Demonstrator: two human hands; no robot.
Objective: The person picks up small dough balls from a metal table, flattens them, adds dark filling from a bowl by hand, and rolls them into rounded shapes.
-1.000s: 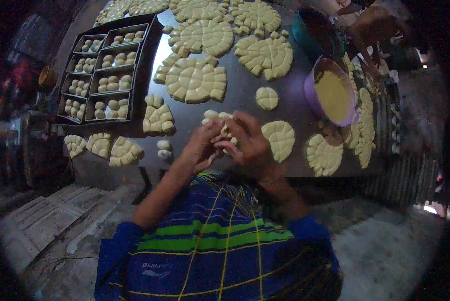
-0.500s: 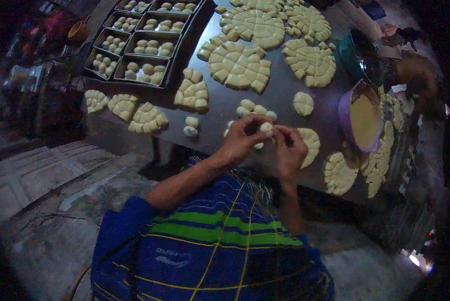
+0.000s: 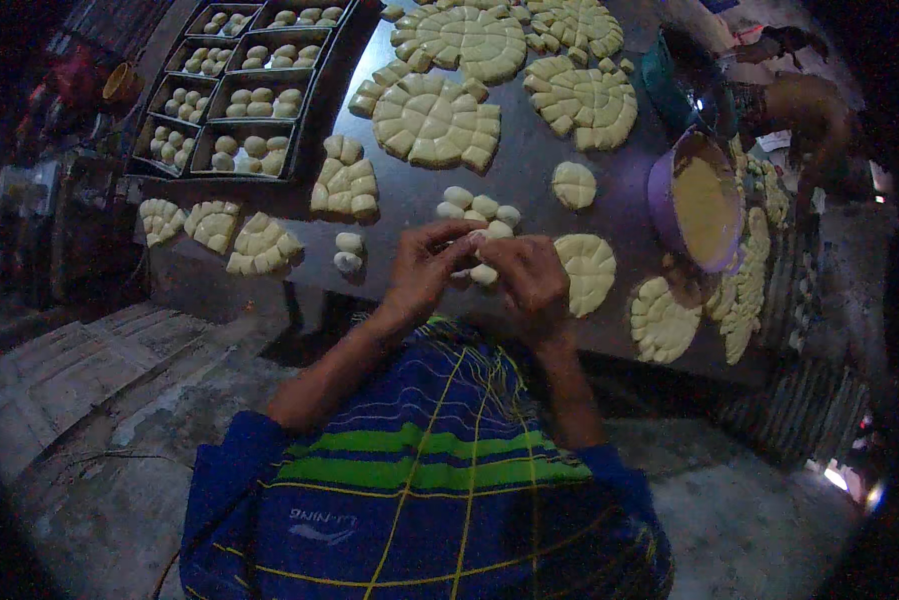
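Dough piece seen in fingertips 0.5 s ago now can't be made out: L hand (image 3: pixel 417 272) & R hand (image 3: pixel 531 280) are brought tog., fingers curled, grip can't be told. Dough balls (image 3: pixel 457 196) are clustered just beyond; shaping's prob. unfinished.

Bare forearms (image 3: pixel 331 375) angled inward, left hand (image 3: pixel 417 272) beside right hand (image 3: pixel 531 285), fingers (image 3: pixel 441 233) bent.

Dough ball (image 3: pixel 498 229) partly behind right grip (image 3: pixel 531 278)

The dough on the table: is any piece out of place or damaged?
Two dough balls look out of place: they sit left of the left hand, apart from the larger cluster of balls. I see no clear damage.
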